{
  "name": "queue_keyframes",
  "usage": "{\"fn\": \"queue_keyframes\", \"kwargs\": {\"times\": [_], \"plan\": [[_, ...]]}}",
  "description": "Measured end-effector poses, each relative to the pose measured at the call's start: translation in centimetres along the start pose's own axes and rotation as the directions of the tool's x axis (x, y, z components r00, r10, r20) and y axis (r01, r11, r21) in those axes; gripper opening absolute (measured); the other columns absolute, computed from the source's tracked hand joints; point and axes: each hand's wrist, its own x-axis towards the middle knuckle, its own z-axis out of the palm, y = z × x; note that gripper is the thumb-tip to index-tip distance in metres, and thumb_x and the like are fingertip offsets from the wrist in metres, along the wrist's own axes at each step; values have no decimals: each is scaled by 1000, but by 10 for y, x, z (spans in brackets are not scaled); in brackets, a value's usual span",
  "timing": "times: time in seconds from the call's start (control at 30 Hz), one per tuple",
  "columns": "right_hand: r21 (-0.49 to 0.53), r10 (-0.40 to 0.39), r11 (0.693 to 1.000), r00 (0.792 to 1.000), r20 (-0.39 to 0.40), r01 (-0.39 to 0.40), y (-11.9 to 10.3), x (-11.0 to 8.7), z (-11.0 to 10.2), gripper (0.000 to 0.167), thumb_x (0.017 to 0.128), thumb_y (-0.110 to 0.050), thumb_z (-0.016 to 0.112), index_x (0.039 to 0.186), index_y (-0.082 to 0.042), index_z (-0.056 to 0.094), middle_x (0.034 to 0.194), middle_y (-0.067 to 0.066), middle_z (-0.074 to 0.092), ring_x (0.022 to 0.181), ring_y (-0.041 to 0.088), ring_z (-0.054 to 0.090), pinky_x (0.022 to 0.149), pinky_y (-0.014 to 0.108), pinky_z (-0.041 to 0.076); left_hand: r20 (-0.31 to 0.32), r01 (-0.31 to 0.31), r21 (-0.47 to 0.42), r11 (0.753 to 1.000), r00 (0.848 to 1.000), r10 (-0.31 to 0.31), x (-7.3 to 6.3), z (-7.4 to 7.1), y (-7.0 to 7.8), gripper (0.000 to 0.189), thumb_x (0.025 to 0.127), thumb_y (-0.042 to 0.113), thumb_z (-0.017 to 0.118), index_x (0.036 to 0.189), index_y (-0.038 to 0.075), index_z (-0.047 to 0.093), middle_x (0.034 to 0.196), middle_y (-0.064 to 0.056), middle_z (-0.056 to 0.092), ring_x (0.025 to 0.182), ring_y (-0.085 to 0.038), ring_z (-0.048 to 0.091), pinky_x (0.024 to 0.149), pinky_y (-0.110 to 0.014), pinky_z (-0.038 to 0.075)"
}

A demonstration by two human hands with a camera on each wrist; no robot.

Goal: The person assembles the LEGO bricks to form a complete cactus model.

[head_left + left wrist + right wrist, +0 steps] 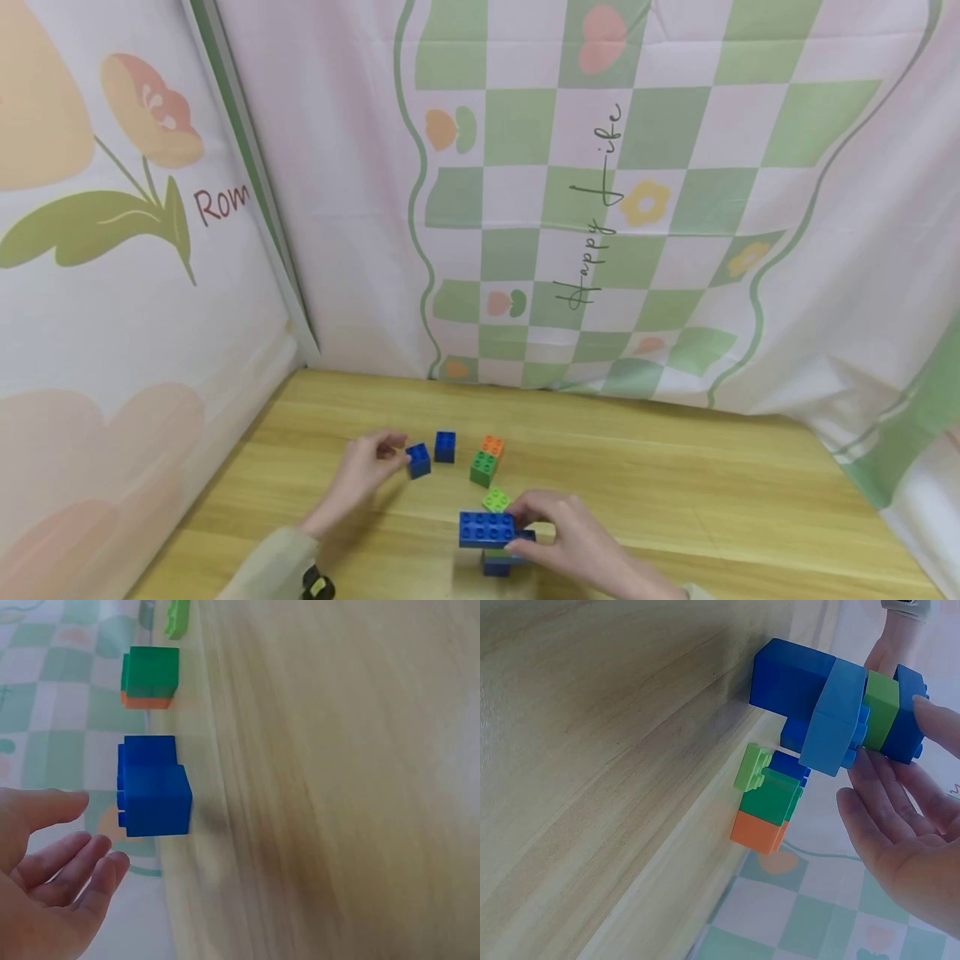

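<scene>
My right hand (573, 537) pinches the long blue top brick (486, 530) of a stack of toy building bricks, thumb on one side and fingers on the other. Beneath that brick, in the right wrist view, come a light green brick (881, 711), a lighter blue brick (834, 716) and a dark blue brick (789, 679) at the table. My left hand (362, 475) is beside a square blue brick (418, 461), its fingers loosely bent. A gap shows between those fingers and the brick in the left wrist view. Another blue brick (445, 447) stands just behind it.
A green brick (483, 468) and an orange brick (492, 446) stand together beyond the stack. Close behind the stack lies a flat light green brick (496, 500). Printed cloth (585, 250) hangs along the back edge of the wooden table (675, 475), with another cloth at left.
</scene>
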Motion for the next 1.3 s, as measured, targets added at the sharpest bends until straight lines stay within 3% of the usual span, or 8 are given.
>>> {"fn": "queue_keyframes", "kwargs": {"times": [0.13,0.37,0.97,1.3], "plan": [[7,4,1000,1000,5,-4,0,0,0,26,90,-33,72,107,-14,68,101,-3,74,92,-1,66,84,26,61,8,3,52,999,1000,-3,2,2,-4,31,82,7,78,110,-1,69,104,-16,74,90,-22,69,78,-32,61],[6,2,1000,1000,4,-2,-1,1,-1,25,90,-32,72,107,-13,68,100,-4,74,92,-1,66,84,28,61,34,15,64,998,999,-17,5,6,-7,43,78,12,82,115,-3,66,111,-21,71,96,-31,70,83,-40,61],[12,5,1000,1000,8,-5,-1,1,-1,25,91,-32,71,108,-15,67,100,-4,74,92,0,67,84,29,61,84,-10,93,996,996,2,9,18,-12,42,73,6,84,110,-4,67,102,-17,73,84,-19,67,72,-29,61],[5,-8,1000,1000,3,8,-1,0,-1,25,90,-32,71,107,-14,67,100,-4,74,92,0,67,84,28,62,83,-34,97,995,996,25,8,20,-15,34,75,2,81,106,-4,68,98,-16,73,81,-19,67,69,-26,60]]}}
